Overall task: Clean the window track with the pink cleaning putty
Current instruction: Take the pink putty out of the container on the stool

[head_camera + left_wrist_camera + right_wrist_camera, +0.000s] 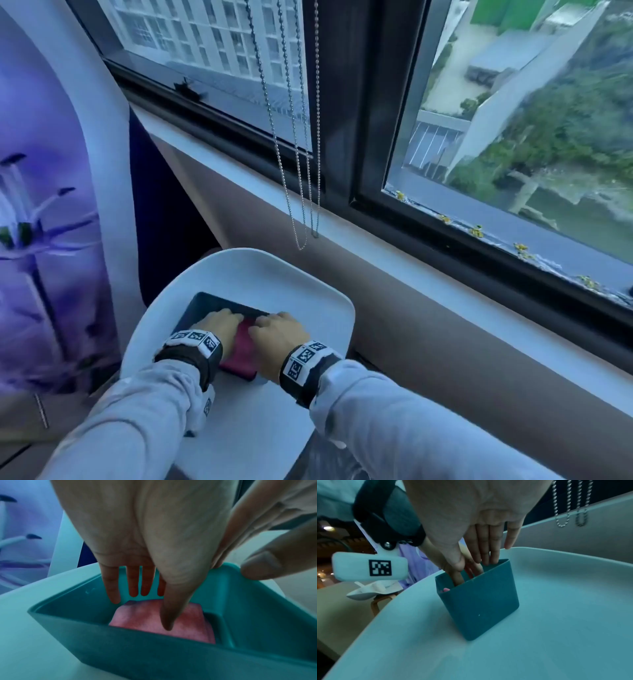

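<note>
start: nothing cleaned yet
our straight-fingered left hand [137, 527] touches the pink putty [137, 618] inside the teal box [120, 649] at the white seat's [260, 274] middle; our right hand [471, 513] pinches its rim; window track [496, 241] littered.

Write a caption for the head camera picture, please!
Left hand presses pink putty in a teal box the right hand holds, on a white seat by the window.

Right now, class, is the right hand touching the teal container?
Touching. The left wrist view shows the right hand pinching the teal container at its rim corner, fingers and thumb on either side of the wall.
</note>
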